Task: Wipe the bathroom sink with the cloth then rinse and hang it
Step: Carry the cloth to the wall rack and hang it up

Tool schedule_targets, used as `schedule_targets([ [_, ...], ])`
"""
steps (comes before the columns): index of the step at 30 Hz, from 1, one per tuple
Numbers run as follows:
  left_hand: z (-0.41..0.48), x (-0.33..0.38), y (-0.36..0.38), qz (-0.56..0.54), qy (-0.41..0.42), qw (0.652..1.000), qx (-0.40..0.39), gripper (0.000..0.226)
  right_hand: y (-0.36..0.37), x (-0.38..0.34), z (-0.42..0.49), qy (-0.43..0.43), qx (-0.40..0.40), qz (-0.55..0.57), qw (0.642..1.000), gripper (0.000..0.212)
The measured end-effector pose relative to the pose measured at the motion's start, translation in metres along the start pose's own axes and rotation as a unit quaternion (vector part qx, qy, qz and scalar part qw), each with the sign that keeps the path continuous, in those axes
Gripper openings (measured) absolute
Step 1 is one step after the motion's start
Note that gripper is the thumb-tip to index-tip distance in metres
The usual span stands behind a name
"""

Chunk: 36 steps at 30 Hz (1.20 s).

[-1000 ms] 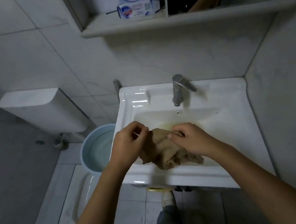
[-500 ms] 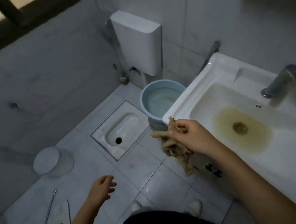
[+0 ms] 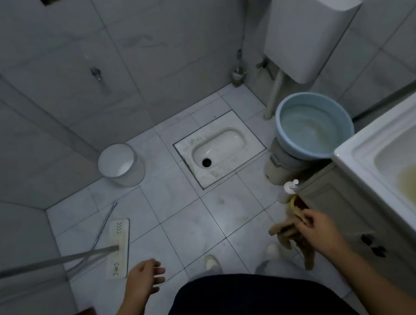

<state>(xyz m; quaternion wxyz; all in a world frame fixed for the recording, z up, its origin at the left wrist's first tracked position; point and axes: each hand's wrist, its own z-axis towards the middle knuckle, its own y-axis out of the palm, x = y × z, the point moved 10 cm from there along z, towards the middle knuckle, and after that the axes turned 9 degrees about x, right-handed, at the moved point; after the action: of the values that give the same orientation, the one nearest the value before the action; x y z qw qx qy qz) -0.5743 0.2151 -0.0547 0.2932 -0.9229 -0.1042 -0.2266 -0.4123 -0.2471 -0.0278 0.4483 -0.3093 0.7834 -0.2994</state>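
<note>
Cloth (image 3: pixel 291 236) carried off sink (image 3: pixel 360 160), right hand (image 3: pixel 317 227)

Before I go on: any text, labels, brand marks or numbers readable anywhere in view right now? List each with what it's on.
None can be read.
Cistern: a small grey mark near its top, too blurred to read.
Squat pan: faint marks on its rim, illegible.
Pump bottle: no label shows.
Cloth in the right hand: no print visible.
</note>
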Motion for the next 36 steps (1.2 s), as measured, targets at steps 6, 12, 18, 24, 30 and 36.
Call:
schedule_targets([
  [6,0.024,0.088,0.019,0.013,0.07,0.996,-0.045,0.025,0.008,-0.023,0.025,0.005,0.002,0.001,1.0,0.032],
  [12,0.062,0.146,0.011,0.03,0.097,0.995,-0.018,0.025,0.044,-0.094,0.103,-0.027,-0.039,0.012,0.999,0.032],
  [18,0.101,0.124,-0.042,-0.003,-0.007,0.997,0.083,0.028,0.095,-0.222,0.173,-0.089,-0.167,0.044,0.981,0.024],
  [24,0.131,0.139,-0.071,-0.054,-0.07,0.989,0.122,0.03,0.106,-0.362,0.228,-0.174,-0.191,0.056,0.964,0.024],
  [30,0.198,0.224,-0.061,-0.042,-0.062,0.994,0.086,0.025,0.113,-0.416,0.279,-0.187,-0.176,0.037,0.966,0.024],
  [36,0.294,0.369,-0.015,0.06,0.028,0.998,-0.018,0.031,0.094,-0.375,0.325,-0.037,-0.091,0.052,0.994,0.03],
])
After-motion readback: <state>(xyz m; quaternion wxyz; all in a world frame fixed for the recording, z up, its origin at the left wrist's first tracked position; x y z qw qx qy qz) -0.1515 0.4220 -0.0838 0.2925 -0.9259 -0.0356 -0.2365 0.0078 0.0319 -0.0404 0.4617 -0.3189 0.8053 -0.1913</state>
